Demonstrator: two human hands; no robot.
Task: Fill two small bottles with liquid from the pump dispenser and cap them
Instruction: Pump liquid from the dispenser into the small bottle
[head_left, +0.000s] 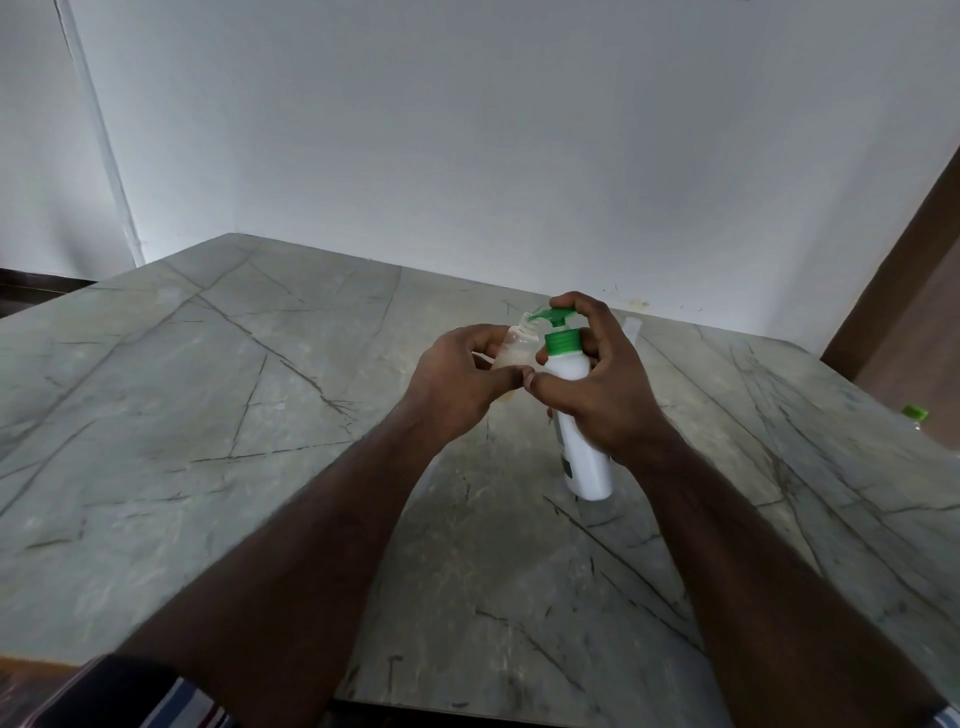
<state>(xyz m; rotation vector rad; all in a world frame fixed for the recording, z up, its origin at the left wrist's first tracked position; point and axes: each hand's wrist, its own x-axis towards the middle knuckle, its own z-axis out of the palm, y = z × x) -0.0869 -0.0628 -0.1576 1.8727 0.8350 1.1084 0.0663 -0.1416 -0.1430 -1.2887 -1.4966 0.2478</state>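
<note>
Above the table (208, 467), right hand (597, 384) gripping upright pump dispenser (576, 415), spout pointing left, left hand (457, 379) fingers curled round small bottle (514, 348)

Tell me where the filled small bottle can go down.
Bare table runs left of the left hand to the far corner; more lies between the forearms. It is crowded around the pump dispenser, held by the right hand beside the small bottle.

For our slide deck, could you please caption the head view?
Left hand holds a small bottle under the pump dispenser gripped by the right hand.
</note>
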